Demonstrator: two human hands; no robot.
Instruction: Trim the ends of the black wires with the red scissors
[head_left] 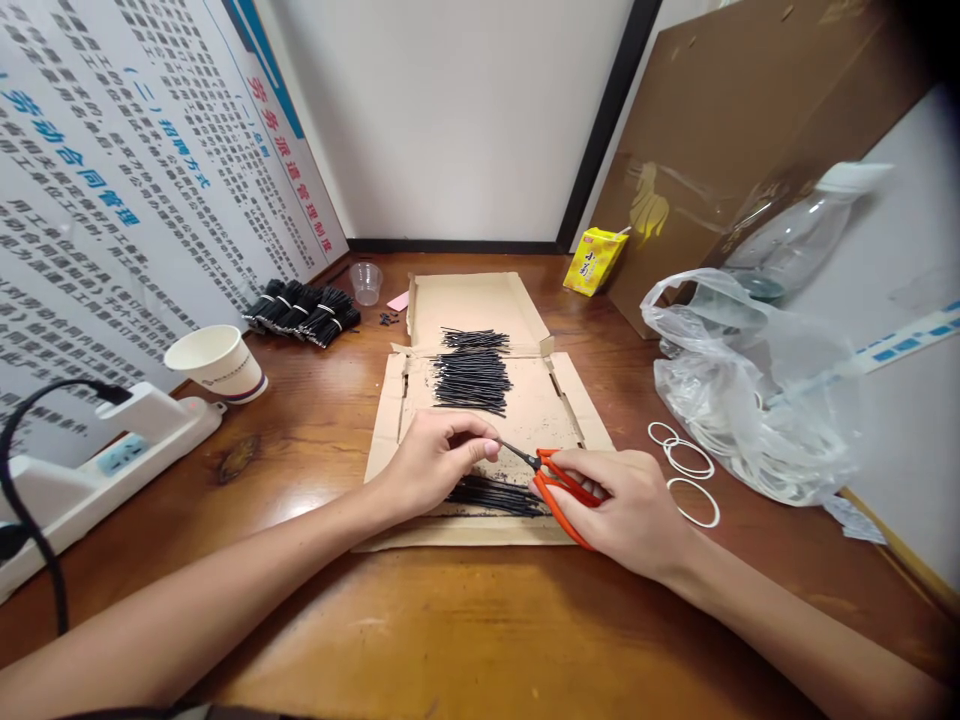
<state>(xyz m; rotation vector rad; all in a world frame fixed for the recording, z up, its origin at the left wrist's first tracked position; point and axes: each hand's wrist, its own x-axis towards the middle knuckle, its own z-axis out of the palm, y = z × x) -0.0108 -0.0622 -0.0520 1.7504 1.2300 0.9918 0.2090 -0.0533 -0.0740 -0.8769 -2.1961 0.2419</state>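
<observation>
My right hand (pixel 630 505) grips a pair of orange-handled scissors (pixel 566 490). Their narrow dark blades point left and reach the fingertips of my left hand (pixel 439 462). That hand is closed in a pinch, thumb against fingers; whatever it holds is too small to make out. Below the hands a loose bunch of thin black strands (pixel 495 495) lies on an unfolded cardboard box (pixel 540 395). Farther back on the cardboard rests a larger row of black strands (pixel 471 380), with a smaller group (pixel 474 340) behind it. Tiny dark scraps are scattered around them.
Banded black bundles (pixel 304 310), a paper cup (pixel 217 365), a clear plastic cup (pixel 366 283) and a power strip (pixel 112 465) stand left. To the right are white rubber bands (pixel 690 460), a plastic bag (pixel 742 400), a bottle (pixel 799 240) and a yellow carton (pixel 595 262).
</observation>
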